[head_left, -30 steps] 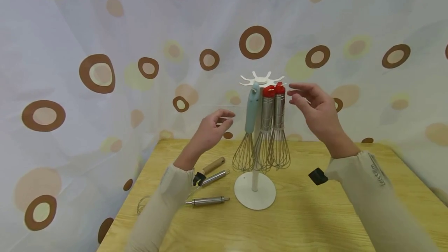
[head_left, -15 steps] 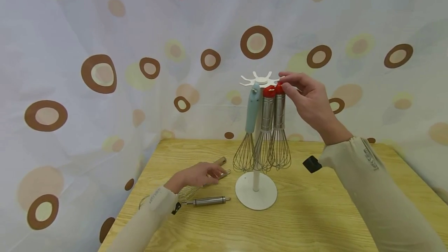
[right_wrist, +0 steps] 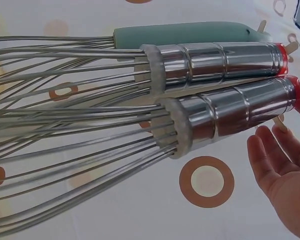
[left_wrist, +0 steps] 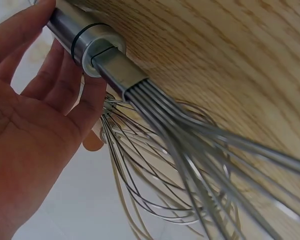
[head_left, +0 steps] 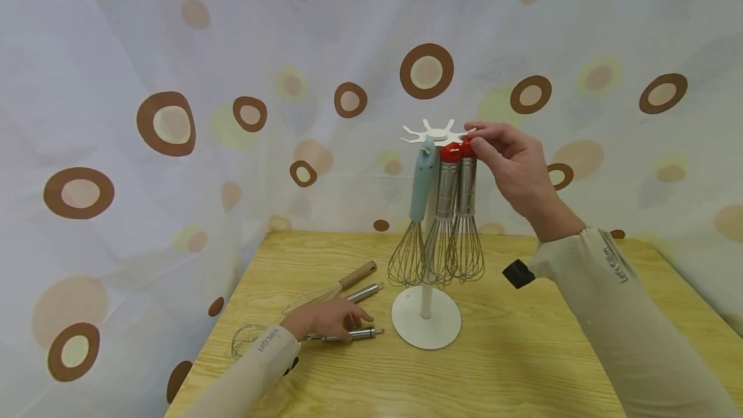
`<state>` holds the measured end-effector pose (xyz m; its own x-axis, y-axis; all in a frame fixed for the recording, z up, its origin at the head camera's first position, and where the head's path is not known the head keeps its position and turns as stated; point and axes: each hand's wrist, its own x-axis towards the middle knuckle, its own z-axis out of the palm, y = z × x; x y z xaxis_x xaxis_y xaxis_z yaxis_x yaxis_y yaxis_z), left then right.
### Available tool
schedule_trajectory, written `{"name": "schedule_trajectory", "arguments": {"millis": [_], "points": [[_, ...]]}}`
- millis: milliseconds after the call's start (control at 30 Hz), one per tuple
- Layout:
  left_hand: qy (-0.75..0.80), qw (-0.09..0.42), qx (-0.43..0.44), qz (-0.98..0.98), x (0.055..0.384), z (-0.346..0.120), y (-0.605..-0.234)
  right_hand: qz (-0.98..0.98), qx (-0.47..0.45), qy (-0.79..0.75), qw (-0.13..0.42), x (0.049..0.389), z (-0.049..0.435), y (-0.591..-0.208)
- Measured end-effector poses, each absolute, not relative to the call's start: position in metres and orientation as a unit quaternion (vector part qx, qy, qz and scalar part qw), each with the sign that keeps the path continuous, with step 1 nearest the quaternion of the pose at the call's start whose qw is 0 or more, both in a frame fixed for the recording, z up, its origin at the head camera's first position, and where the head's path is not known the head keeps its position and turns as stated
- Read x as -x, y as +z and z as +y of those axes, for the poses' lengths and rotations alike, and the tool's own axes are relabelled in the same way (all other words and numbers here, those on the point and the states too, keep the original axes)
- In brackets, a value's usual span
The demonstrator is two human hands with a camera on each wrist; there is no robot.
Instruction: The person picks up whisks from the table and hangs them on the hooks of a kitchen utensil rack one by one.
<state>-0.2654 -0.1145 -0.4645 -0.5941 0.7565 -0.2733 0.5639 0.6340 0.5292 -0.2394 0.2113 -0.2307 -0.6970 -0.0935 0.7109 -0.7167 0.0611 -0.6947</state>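
My left hand (head_left: 327, 318) is low over the table, its thumb and fingers on either side of the steel handle of a whisk (head_left: 364, 334). The left wrist view shows that whisk's handle (left_wrist: 80, 30) close up between them. Higher up, my right hand (head_left: 519, 169) pinches the red end of a steel-handled whisk (head_left: 467, 186) between thumb and forefinger. This whisk hangs on a white rack (head_left: 426, 334), beside a second red-topped whisk (head_left: 446, 189) and a light blue-handled whisk (head_left: 422, 189). In the right wrist view the other right fingers (right_wrist: 262, 155) curl loosely beneath the handle.
Behind my left hand lie a wooden-handled whisk (head_left: 356, 274) and another steel-handled whisk (head_left: 367, 291), their wires partly hidden. Several bare arms spread from the rack's top (head_left: 438, 135). A dotted curtain (head_left: 371, 37) hangs behind the wooden table (head_left: 493, 366).
My left hand has come down from beside the rack to the front steel whisk on the table. My right hand has moved left onto the red end of the right hanging whisk.
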Motion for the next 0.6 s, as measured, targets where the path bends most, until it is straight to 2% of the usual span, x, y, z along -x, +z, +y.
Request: {"name": "schedule_trajectory", "arguments": {"millis": [267, 600], "points": [[0.170, 0.242, -0.375, 0.879, 0.2628, -0.1139, -0.4686, -0.686, -0.295, 0.611, 0.261, 0.2393, 0.2134, -0.2326], [0.192, 0.181, -0.360, 0.895, 0.2651, -0.1121, -0.4609, -0.689, -0.279, 0.614, 0.266, 0.2371, 0.2141, -0.2287]]}}
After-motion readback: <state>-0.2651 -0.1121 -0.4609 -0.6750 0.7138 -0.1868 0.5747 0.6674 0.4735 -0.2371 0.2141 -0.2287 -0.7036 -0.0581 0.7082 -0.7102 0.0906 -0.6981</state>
